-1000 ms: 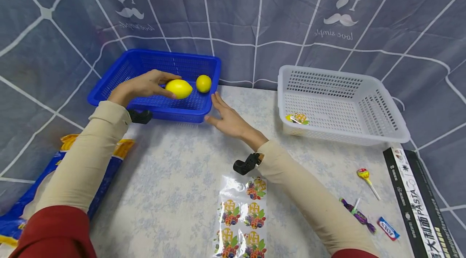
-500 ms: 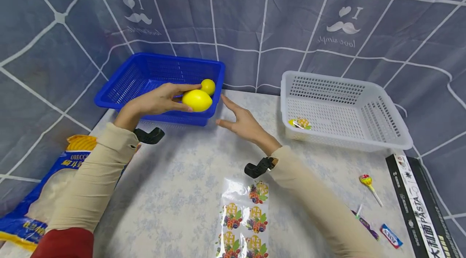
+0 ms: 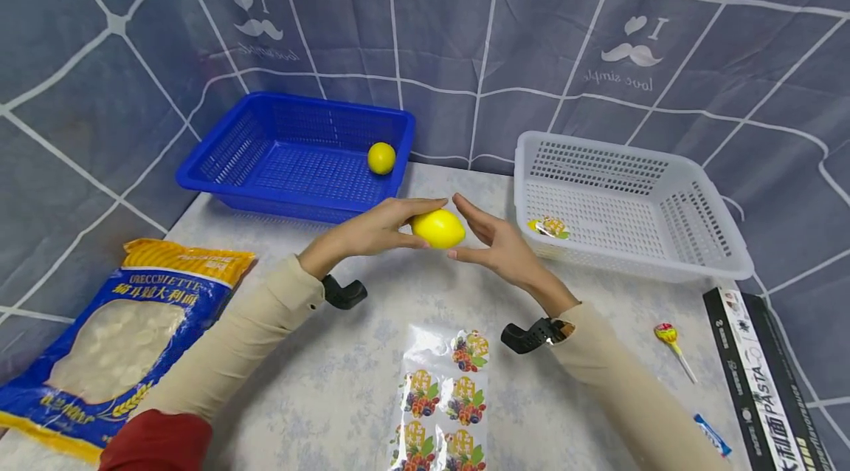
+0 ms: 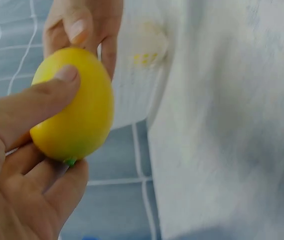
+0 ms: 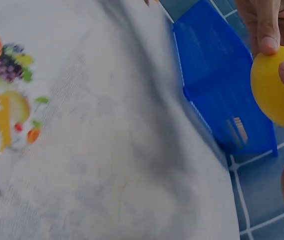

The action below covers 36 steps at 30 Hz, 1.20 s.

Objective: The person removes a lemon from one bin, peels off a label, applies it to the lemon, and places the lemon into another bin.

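Note:
My left hand (image 3: 372,229) grips a yellow lemon (image 3: 438,229) between thumb and fingers, above the table in the middle of the head view. In the left wrist view, the lemon (image 4: 89,112) has a small green stem end toward the left palm. Facing it from the right is my right hand (image 3: 508,249), thumb and fingers spread apart around the lemon's far end. Its thumb overlaps the lemon (image 5: 276,97) in the right wrist view. A second lemon (image 3: 381,159) lies in the right part of the blue basket (image 3: 292,203).
A white basket (image 3: 637,262) with a small fruit-printed packet (image 3: 550,227) stands right. A sheet of fruit stickers (image 3: 443,404) lies in front. At left is a blue pasta bag (image 3: 126,353); at right, a lollipop (image 3: 674,349), a wrapped candy (image 3: 712,434) and a pasta box (image 3: 764,382).
My left hand has carried the lemon out of the blue basket, rightward and toward me. My right hand has moved right and nearer to me, and now faces the lemon closely.

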Available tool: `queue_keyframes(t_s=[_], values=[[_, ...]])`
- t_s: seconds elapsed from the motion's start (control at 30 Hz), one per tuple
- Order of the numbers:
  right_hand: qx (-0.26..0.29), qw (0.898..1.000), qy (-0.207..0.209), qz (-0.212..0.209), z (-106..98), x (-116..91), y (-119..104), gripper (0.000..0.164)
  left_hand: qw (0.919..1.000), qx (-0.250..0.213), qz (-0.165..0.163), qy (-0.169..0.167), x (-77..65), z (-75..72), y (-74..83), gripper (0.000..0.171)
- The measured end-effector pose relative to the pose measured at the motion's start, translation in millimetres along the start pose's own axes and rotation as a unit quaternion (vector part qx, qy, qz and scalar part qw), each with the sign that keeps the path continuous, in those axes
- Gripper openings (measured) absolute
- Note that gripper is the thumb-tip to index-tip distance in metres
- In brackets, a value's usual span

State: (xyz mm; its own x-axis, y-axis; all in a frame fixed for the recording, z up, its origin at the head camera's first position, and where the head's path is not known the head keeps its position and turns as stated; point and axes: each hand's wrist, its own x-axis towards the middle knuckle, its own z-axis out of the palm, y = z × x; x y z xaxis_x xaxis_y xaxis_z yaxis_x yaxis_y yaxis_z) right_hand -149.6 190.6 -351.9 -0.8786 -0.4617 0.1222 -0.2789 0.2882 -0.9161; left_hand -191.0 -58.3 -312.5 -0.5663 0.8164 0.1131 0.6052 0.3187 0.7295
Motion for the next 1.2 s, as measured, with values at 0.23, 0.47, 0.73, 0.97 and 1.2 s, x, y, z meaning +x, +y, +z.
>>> queue_keyframes(t_s=[0.23, 0.47, 0.73, 0.97, 1.2], values=[[0.009, 1.0, 0.006, 0.009, -3.1, -10.1, 16.7, 0.082, 0.9998, 0.016, 0.006, 0.001, 20.8, 29.3, -11.6, 0.064], [-0.009, 0.999, 0.021, 0.037, -1.1, -12.8, 31.0, 0.072, 0.9999, -0.002, -0.006, -0.009, 35.3, 49.5, -29.9, 0.064], [-0.064, 0.995, 0.025, 0.072, -0.5, -10.4, 47.4, 0.07, 0.9995, 0.01, -0.029, -0.009, 43.2, 63.8, -43.5, 0.064], [-0.141, 0.985, 0.016, 0.098, -2.1, -17.1, 43.5, 0.078, 0.9977, 0.035, -0.057, -0.001, 46.8, 67.2, -46.2, 0.067], [-0.266, 0.96, -0.002, 0.081, -1.5, -57.0, 29.7, 0.078, 0.9954, 0.063, -0.073, -0.001, 48.5, 64.6, -45.4, 0.071]])
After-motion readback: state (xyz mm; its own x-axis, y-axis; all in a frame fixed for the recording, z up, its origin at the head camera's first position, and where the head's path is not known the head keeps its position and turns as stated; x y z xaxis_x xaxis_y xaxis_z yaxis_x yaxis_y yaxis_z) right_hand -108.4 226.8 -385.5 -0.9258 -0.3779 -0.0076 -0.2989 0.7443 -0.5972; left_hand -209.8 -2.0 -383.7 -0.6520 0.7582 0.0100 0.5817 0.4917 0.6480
